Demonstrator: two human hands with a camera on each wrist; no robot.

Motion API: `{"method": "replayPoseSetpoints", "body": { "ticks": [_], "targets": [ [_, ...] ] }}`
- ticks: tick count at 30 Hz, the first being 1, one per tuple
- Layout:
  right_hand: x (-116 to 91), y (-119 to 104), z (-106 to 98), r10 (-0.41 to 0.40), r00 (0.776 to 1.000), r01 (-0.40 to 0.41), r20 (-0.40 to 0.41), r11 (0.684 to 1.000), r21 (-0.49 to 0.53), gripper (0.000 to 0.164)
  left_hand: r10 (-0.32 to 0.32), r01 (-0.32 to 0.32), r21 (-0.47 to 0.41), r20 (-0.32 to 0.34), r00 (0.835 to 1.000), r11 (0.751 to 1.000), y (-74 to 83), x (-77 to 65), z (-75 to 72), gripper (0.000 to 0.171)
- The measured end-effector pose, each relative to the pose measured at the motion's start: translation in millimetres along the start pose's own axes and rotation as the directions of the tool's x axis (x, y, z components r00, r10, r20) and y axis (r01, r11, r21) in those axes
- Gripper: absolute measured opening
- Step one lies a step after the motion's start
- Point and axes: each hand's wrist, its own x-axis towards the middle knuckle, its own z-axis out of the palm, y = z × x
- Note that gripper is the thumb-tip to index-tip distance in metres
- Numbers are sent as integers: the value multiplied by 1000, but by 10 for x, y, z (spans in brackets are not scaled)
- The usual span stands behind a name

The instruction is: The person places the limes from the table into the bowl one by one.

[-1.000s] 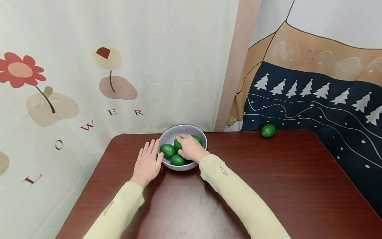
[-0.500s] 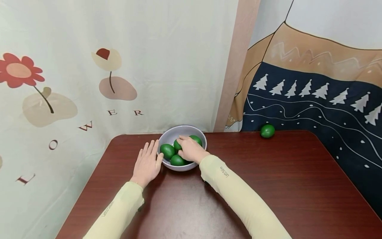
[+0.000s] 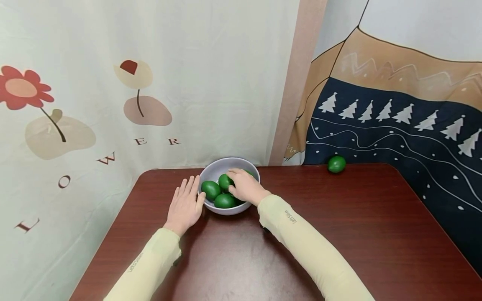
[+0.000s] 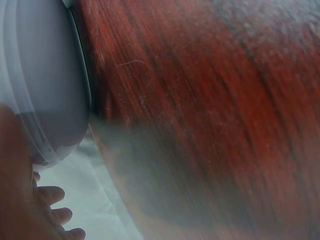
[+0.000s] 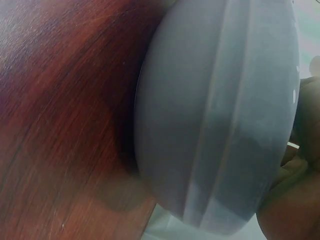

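Several green limes lie in a pale lilac bowl (image 3: pixel 230 212) at the table's far edge. Against the bowl's left side rests my left hand (image 3: pixel 183 211), palm flat and fingers extended, the thumb at the rim. My right hand (image 3: pixel 246 187) is inside the bowl on its right side, with its fingertips and thumb beside the middle lime (image 3: pixel 225 182). The palm side is hidden, and the hand covers most of a lime at the back right. A left lime (image 3: pixel 211 190) and a front lime (image 3: pixel 224 201) show plainly. In both wrist views the bowl's outer wall (image 5: pixel 185 115) fills much of the picture.
One more lime (image 3: pixel 337 164) sits at the table's back edge, to the right of the bowl. The reddish-brown table (image 3: pixel 339 217) reaches back to a pale curtain (image 3: pixel 218 83) with flower prints and a dark cloth with white trees.
My right hand has drawn slightly to the right in the bowl, uncovering more of the middle lime and covering more of the back-right one. My left hand stays in place.
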Motion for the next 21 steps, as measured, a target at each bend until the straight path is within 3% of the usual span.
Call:
{"method": "replayPoseSetpoints", "body": {
  "ticks": [21],
  "targets": [
    [-193, 166, -71, -12, 994, 21, -111, 996, 83, 48, 1, -1, -10, -3, 1000, 1000, 24, -10, -20, 64]
  ]
}}
